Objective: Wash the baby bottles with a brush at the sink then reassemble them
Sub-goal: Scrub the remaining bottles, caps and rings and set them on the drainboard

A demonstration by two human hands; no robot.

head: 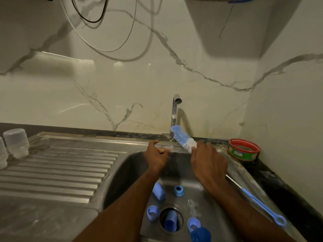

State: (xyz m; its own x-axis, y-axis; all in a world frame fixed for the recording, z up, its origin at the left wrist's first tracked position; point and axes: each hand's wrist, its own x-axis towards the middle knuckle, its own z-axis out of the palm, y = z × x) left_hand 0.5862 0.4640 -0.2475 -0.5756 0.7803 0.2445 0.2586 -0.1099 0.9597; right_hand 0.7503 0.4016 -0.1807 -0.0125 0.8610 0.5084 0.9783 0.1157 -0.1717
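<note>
Bottle parts [158, 191] look light, wet and slippery: your left hand [157, 155] pinches a small clear piece [168, 147], right hand [208, 159] grips the brush [183, 139].

The bottle brush [183, 138], blue and white bristles, slants up and left from the right-hand fingers. A small clear part [169, 147] sits at the left fingertips. Blue caps [158, 191] and rings [178, 190] lie below in the sink basin [132, 165]; two clear bottles [16, 143] stand inverted far left.
</note>
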